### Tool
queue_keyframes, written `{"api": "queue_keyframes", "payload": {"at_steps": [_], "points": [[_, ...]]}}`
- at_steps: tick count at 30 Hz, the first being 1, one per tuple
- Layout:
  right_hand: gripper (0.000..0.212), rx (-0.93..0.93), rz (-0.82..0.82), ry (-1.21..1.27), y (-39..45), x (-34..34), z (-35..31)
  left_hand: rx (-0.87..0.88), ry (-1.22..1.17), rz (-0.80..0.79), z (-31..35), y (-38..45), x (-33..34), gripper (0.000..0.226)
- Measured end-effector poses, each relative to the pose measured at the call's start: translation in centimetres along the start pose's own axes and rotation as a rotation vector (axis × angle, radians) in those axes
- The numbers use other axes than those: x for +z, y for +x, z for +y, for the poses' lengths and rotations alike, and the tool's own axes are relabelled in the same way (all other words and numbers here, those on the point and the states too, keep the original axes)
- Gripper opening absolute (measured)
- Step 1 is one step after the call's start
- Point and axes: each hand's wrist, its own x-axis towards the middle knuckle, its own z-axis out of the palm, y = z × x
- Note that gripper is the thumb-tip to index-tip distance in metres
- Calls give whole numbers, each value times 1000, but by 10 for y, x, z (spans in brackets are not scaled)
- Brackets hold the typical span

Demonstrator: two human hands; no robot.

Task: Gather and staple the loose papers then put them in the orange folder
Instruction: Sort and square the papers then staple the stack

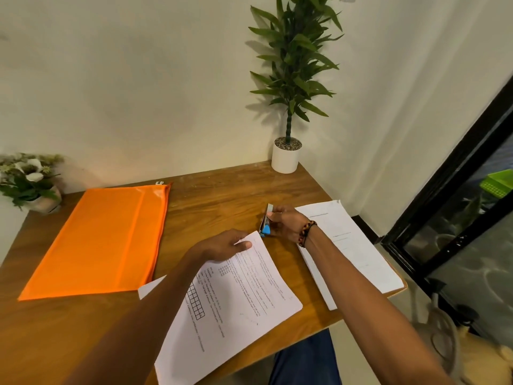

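Note:
A stack of printed white papers [249, 295] lies slanted on the wooden desk [222, 198], its near end hanging over the desk's front edge. My left hand [224, 247] holds the stack's far corner with the thumb on top. My right hand [286, 222] grips a small blue and silver stapler [266, 222] right at that corner. The orange folder [102, 240] lies flat and closed on the left of the desk. A second pile of white papers [358, 254] lies at the right, partly under my right forearm.
A tall potted plant in a white pot [286, 158] stands at the desk's back right corner. A flower pot [30, 184] stands at the back left. Off the right edge there is a black-framed glass door [444, 190]; my knee shows below the desk.

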Motion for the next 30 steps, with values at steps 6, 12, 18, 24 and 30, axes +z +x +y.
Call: {"api": "queue_keyframes", "payload": {"at_steps": [6, 12, 18, 24, 30], "points": [[30, 51, -17, -50, 7, 15, 2, -4, -45, -67, 2, -3, -1, 32], [27, 87, -56, -136, 8, 19, -1, -42, -43, -103, 1, 3, -4, 35], [32, 137, -31, -172, 8, 22, -1, -65, -48, -112, 0, 5, -4, 33], [32, 153, -20, -50, 8, 16, -3, -79, -71, -133, -1, 4, -6, 36], [33, 165, -90, -29, 5, 10, 1, -120, -95, -124, 0, 4, -6, 34]]}}
